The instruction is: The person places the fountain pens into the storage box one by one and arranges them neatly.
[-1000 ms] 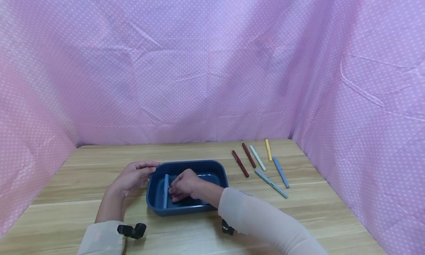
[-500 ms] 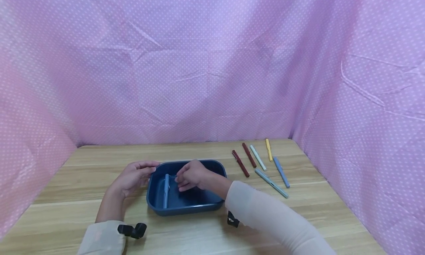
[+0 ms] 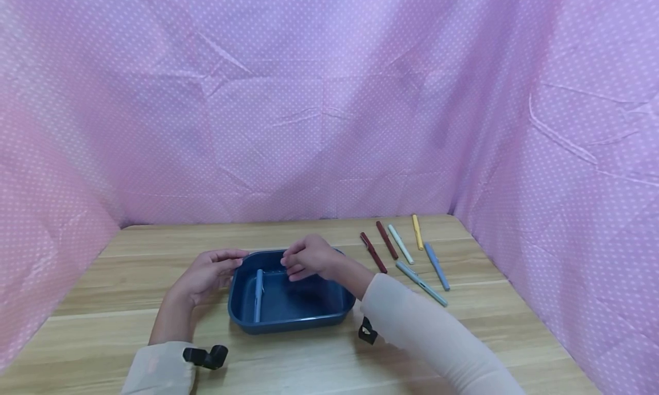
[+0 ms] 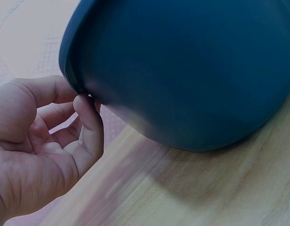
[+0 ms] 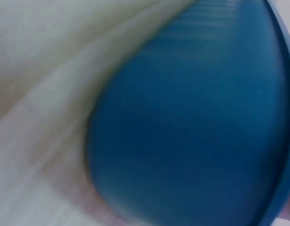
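A dark blue rectangular box (image 3: 288, 326) stands on the table. My left hand (image 3: 208, 275) grips its far left corner; in the left wrist view the thumb and forefinger of that hand (image 4: 45, 136) pinch the rim of the box (image 4: 182, 75). Inside, along the left end, lies a blue pen (image 3: 258, 296) with a clip. My right hand (image 3: 311, 258) hovers over the back part of the box, fingers loosely bent and holding nothing visible, apart from the pen. The right wrist view shows mostly the blurred outer wall of the box (image 5: 182, 122).
Right of the box lie two dark red pens (image 3: 373, 252) (image 3: 386, 240), a pale green pen (image 3: 400, 244), a yellow pen (image 3: 417, 232), a blue pen (image 3: 436, 266) and a grey-green pen (image 3: 422, 283). Pink dotted cloth (image 3: 288, 126) hangs behind the wooden table (image 3: 154, 252).
My right hand has let go of the blue pen in the box and moved up and to the right. The left hand stays on the box's corner.
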Demonstrator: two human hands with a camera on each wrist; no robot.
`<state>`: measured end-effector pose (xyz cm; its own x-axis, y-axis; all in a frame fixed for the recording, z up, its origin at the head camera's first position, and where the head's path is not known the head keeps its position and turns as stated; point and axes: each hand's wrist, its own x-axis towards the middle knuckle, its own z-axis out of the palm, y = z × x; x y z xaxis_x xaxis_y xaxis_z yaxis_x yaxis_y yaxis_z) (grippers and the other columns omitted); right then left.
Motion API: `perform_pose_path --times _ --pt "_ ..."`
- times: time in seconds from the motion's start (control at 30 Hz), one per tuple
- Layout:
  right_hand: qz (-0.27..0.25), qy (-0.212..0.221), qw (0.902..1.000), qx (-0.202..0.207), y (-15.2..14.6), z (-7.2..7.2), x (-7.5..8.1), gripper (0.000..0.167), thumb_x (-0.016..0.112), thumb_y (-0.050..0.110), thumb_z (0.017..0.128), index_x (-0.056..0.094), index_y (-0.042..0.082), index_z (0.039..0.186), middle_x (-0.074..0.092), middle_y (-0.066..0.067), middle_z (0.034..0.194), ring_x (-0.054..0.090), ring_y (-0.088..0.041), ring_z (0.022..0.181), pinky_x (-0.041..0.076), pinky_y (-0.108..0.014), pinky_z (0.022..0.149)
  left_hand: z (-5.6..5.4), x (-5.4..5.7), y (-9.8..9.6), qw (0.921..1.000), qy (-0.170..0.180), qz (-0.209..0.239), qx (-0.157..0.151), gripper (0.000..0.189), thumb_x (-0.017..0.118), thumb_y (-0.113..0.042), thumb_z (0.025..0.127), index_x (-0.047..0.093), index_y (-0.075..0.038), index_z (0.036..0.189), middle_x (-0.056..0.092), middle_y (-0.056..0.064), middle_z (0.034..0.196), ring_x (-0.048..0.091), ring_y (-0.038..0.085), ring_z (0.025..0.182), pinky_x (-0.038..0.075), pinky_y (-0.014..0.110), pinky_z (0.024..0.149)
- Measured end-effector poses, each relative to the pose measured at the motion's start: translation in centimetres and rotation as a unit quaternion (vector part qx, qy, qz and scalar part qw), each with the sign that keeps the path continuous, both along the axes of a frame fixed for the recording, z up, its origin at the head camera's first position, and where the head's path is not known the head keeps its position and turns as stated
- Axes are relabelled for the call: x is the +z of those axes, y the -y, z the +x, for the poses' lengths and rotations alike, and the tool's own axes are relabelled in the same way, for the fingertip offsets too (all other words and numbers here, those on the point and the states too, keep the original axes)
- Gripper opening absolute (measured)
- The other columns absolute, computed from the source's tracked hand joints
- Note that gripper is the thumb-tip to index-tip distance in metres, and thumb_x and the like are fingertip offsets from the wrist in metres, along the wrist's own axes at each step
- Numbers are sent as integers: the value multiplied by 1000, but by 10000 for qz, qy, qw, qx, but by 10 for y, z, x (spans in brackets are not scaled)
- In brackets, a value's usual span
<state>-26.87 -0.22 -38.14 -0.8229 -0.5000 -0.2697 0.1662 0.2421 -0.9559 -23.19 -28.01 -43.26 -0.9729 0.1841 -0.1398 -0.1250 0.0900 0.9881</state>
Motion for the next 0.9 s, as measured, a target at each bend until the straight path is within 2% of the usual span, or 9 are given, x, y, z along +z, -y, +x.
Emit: perform_pose_path --times 0.17,0.27,0.5,0.9 --pt "-153 -53 9999 44 -8 -8 9 19 70 1 96 68 -5 114 65 -31 122 68 -45 107 62 -40 77 -1 1 0 10000 24 -28 56 41 62 -18 104 58 5 138 71 6 118 66 16 98 57 31 84" --pt "-185 -174 9996 80 -14 -11 15 23 69 2 97 67 -5 119 67 -28 119 67 -45 109 62 -40 79 -1 1 1 10000 6 -48 67 41 62 -17 104 58 5 138 71 6 118 66 15 98 57 31 83" --pt "-237 -257 9993 -119 -34 -20 27 26 68 6 99 67 -4 122 72 -16 107 73 -32 99 61 -40 82 0 0 0 9999 58 -104 82 43 62 -18 104 57 5 140 70 9 123 66 16 101 57 31 85" --pt "-302 -318 9978 -489 -68 -35 31 24 64 7 101 66 -2 123 70 -15 105 71 -28 96 59 -41 88 2 1 1 10000 -19 27 -28 44 62 -19 104 56 6 139 70 7 121 66 15 102 57 30 85"
